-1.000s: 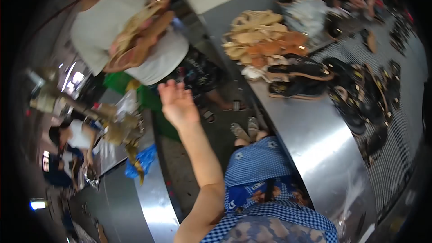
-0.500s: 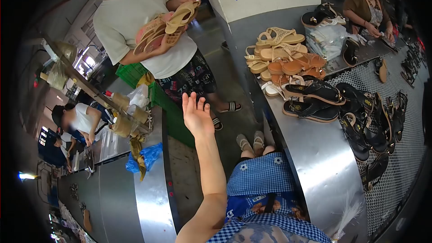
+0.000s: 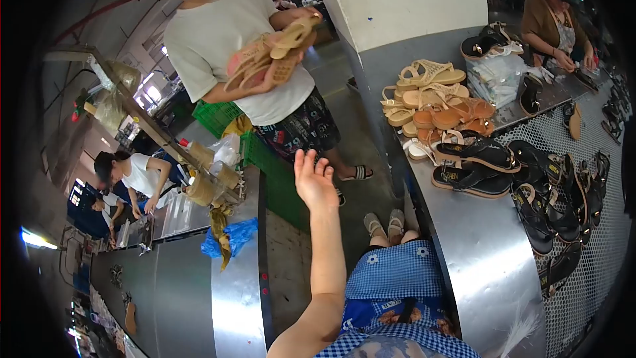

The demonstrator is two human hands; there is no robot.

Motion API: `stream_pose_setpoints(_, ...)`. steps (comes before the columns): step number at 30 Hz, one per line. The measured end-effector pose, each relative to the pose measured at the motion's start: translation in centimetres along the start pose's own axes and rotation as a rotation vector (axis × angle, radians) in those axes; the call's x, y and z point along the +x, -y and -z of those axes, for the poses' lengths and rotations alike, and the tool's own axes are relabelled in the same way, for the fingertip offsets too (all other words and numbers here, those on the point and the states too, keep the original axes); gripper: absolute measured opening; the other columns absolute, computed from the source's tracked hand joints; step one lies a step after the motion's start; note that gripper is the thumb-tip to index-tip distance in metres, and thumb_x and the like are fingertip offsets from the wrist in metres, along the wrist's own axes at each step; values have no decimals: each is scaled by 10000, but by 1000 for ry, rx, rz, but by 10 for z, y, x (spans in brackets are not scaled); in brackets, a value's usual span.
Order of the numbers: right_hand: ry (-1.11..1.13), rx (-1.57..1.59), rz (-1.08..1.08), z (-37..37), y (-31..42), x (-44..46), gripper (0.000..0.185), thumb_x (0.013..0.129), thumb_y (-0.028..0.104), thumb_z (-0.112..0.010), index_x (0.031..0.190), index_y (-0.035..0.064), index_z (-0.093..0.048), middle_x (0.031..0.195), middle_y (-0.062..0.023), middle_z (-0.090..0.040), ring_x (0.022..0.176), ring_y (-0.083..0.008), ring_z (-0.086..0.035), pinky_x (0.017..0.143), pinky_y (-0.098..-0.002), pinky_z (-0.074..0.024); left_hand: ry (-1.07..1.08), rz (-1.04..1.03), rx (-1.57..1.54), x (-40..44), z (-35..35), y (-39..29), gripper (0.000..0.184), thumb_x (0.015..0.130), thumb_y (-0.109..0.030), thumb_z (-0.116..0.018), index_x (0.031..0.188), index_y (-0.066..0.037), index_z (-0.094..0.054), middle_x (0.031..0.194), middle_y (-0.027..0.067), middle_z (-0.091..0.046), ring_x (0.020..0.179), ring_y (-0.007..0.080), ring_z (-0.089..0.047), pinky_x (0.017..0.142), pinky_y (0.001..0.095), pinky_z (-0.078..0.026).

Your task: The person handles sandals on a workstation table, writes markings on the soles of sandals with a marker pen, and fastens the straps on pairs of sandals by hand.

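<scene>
My left hand [image 3: 316, 185] is stretched out in front of me, palm up, fingers apart and slightly curled, with nothing in it. Past my fingertips stands a person in a white T-shirt [image 3: 218, 46], who holds several tan sandals [image 3: 281, 53] against the chest with both hands. My right hand is out of view. On the metal bench at my right lie black sandals [image 3: 474, 178], with brown sandals [image 3: 457, 114] and beige sandals [image 3: 424, 74] piled behind them.
A perforated conveyor [image 3: 596, 252] carries more black sandals. Another person [image 3: 560, 33] works beyond it. At left, a metal table [image 3: 232, 305] bears a blue plastic bag [image 3: 238, 235] and jars. Green crates [image 3: 215, 119] stand behind it; a pillar [image 3: 411, 0] rises ahead.
The whole view has shifted, so the surroundings appear farther right and lower. My left hand stays extended and has turned slightly. The person facing me still holds the tan sandals.
</scene>
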State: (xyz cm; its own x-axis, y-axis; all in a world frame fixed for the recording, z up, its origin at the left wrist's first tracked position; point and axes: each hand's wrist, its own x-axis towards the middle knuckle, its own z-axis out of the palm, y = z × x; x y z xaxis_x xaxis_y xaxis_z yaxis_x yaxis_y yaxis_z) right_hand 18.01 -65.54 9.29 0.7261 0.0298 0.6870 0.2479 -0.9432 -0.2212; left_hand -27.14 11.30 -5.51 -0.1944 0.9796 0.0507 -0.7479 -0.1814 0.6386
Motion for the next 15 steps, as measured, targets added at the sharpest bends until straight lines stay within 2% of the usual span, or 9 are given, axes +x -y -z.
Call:
stream_pose_setpoints(2,132,267,117,-25,67,-11,559,799,417,-584,1245,99,-471,1293,-164,-416,1142,-335,-436,939,-449,-346,93,-19,-14,-14,-14,7,304,841,-120,-532,1132,-93,-449,910,43,-558,699,143,-529,598,260,-426)
stream_pose_setpoints(4,425,538,128,-72,157,-35,571,798,428,-591,1251,104,-469,1309,-162,-406,1154,-337,-428,949,-452,-339,251,74,8,-41,-33,21,254,849,-106,-524,1092,-59,-467,880,57,-559,688,143,-535,572,248,-440)
stream_pose_setpoints(5,618,600,61,-90,198,-55,495,820,384,-562,1200,71,-514,1271,-170,-442,1158,-326,-428,943,-444,-349,343,140,77,-56,-39,31,223,850,-102,-522,1063,-44,-487,874,60,-558,698,139,-545,568,243,-443)
stream_pose_setpoints(6,639,768,40,-119,244,-90,400,852,321,-502,1146,51,-528,994,-103,-499,864,-215,-476,713,-347,-386,451,226,122,-73,-44,42,192,854,-96,-518,1035,-33,-512,877,61,-560,708,134,-554,578,242,-453)
stream_pose_setpoints(8,986,1195,129,-135,348,-143,331,914,307,-430,1066,38,-551,621,75,-393,483,11,-313,397,-174,-261,727,327,334,-107,-43,65,246,873,-107,-505,1100,-14,-525,955,54,-578,790,125,-568,642,242,-466)
stream_pose_setpoints(9,1091,1275,41,-123,395,-163,313,910,280,-439,1036,14,-544,621,57,-429,505,-7,-369,422,-184,-301,908,364,405,-127,-43,72,291,883,-121,-495,1151,-10,-493,1026,59,-554,844,125,-557,687,244,-461)
stream_pose_setpoints(10,1068,1338,-140,-134,424,-188,319,894,298,-471,1029,18,-541,643,55,-448,504,-10,-370,430,-166,-306,1085,400,474,-146,-43,77,337,892,-134,-485,1203,-6,-461,1098,64,-531,897,125,-545,733,247,-457)
stream_pose_setpoints(12,1210,1576,-83,-132,474,-217,284,918,268,-419,993,23,-541,659,40,-454,569,-52,-405,511,-194,-337,1276,413,537,-177,-43,79,434,899,-144,-477,1292,-7,-354,1229,72,-436,998,134,-504,842,269,-426)
stream_pose_setpoints(15,1194,1678,70,-131,511,-244,186,914,162,-446,1000,3,-491,768,-27,-573,670,-60,-502,564,-187,-398,1163,657,358,-200,-31,84,535,886,-116,-495,1351,-26,-244,1173,67,-469,1013,142,-501,856,276,-407)
